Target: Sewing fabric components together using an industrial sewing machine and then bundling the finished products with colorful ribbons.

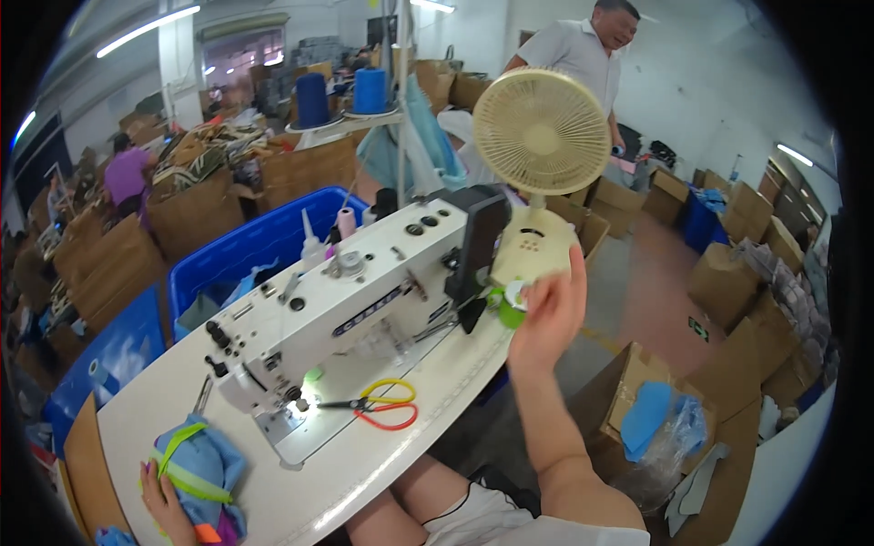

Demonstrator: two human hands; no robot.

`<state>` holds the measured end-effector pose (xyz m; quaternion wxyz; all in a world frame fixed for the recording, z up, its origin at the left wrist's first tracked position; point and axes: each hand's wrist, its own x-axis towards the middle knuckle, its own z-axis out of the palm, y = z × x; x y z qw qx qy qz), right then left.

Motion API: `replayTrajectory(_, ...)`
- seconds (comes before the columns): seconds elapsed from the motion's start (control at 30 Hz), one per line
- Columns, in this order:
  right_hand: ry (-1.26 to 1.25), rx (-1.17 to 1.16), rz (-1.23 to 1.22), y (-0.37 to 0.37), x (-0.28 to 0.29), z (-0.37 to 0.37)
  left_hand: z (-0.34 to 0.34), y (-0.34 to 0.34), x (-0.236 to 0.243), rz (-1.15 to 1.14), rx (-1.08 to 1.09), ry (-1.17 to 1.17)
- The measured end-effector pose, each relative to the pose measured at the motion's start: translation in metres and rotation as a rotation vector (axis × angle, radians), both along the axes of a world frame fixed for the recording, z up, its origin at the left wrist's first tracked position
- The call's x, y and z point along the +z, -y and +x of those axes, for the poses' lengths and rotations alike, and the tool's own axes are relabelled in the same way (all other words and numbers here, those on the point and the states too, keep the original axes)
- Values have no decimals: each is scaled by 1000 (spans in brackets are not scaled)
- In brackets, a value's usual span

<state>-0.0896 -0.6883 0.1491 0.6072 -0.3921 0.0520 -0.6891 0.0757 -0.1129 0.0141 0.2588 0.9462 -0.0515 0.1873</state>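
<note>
At the left end of the white sewing table (364, 469), my left hand (166, 502) lies with fingers apart on a bundle of blue fabric (211, 469) with lime-green strips and an orange patch. My right hand (549, 318) is raised at the table's right end, beside a green-and-white round object (512, 315) and in front of the cream fan's base (531, 246). Its index finger stretches up while the other fingers bend, blurred; nothing shows in them. Between my hands stands a white sewing machine (355, 296), its needle area lit. Scissors (387, 403) with yellow and red handles lie beside it.
Tweezers (202, 395) lie near the fabric. Behind the machine are a blue bin (218, 241) and blue thread cones (370, 91). The fan head (542, 132) rises behind my right hand. An open carton (628, 400) sits at right. A person (583, 64) stands beyond the fan.
</note>
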Motion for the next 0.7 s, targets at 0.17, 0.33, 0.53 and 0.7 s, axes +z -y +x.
replayTrajectory(0.17,-79,82,78,65,-3,14,-1,13,8,-28,-19,-41)
replayTrajectory(0.33,-74,84,-463,-65,-92,26,-21,50,47,77,-79,-82)
replayTrajectory(0.53,-603,309,-1043,-151,-152,33,-11,32,37,79,-211,-98)
replayTrajectory(0.7,-922,254,-1303,-161,-183,35,-6,13,48,60,-442,-154)
